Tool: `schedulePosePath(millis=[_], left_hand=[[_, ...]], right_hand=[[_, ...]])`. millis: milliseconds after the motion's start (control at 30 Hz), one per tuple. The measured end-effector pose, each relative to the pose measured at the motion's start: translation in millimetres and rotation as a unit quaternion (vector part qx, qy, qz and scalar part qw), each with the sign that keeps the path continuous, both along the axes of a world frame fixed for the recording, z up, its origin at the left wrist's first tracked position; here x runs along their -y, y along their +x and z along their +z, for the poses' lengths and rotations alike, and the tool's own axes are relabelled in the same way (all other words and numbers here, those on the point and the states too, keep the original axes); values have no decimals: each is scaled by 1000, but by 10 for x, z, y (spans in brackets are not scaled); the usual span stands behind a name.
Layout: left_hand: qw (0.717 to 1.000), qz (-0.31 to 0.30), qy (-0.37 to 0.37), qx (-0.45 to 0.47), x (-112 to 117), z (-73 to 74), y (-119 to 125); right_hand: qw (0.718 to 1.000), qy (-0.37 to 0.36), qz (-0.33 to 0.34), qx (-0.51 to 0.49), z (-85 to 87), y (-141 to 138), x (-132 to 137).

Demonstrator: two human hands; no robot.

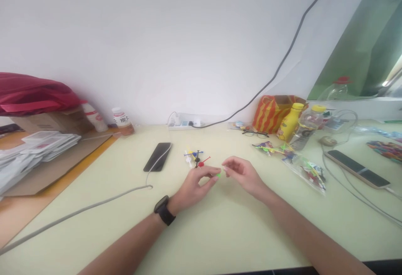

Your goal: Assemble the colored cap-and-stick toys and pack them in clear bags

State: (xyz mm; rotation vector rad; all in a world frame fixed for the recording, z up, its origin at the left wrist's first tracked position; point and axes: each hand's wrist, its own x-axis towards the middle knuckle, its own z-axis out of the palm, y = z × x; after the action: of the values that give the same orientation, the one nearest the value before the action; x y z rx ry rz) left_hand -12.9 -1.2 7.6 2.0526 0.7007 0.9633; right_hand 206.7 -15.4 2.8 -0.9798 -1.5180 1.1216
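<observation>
My left hand (197, 182), with a black watch on its wrist, pinches a small bright green plastic piece (219, 175) between thumb and fingers. Close beside it on the right, my right hand (241, 174) has its thumb and fingertips closed together. Something small and pale may be at those fingertips, too small to make out. Just behind my left hand lies a little group of thin-stemmed plastic pieces: a red piece (202, 164), a black piece (197, 157), a blue piece (189, 154) and a white piece (188, 160), with some yellow among them.
Left of the pieces lies a black phone (158, 156) with a cable across it. Clear bags of coloured pieces (307, 172) lie to the right, before a yellow bottle (290, 122) and striped bag (265, 113). Another phone (358, 169) is further right. A power strip (188, 125) sits against the wall.
</observation>
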Motion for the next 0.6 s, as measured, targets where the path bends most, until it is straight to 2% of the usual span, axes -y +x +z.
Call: schedulePosePath(millis=[100, 233, 333, 433, 500, 600], left_hand=[[996, -18, -77, 43, -23, -7, 21], [982, 1, -159, 99, -86, -40, 13], [969, 6, -213, 123, -125, -54, -5], [959, 3, -246, 143, -143, -57, -11], [953, 5, -257, 158, -144, -55, -6], [949, 11, -255, 183, -136, -51, 10]], right_hand=[[1000, 8, -23, -1, -21, 21, -30], [993, 63, -58, 75, -17, 26, 11], [984, 112, -49, 131, -15, 1, 83], [981, 131, -39, 139, -30, -32, 131], [985, 116, -37, 122, -34, -41, 131], [993, 42, 25, 105, -12, -28, 103]])
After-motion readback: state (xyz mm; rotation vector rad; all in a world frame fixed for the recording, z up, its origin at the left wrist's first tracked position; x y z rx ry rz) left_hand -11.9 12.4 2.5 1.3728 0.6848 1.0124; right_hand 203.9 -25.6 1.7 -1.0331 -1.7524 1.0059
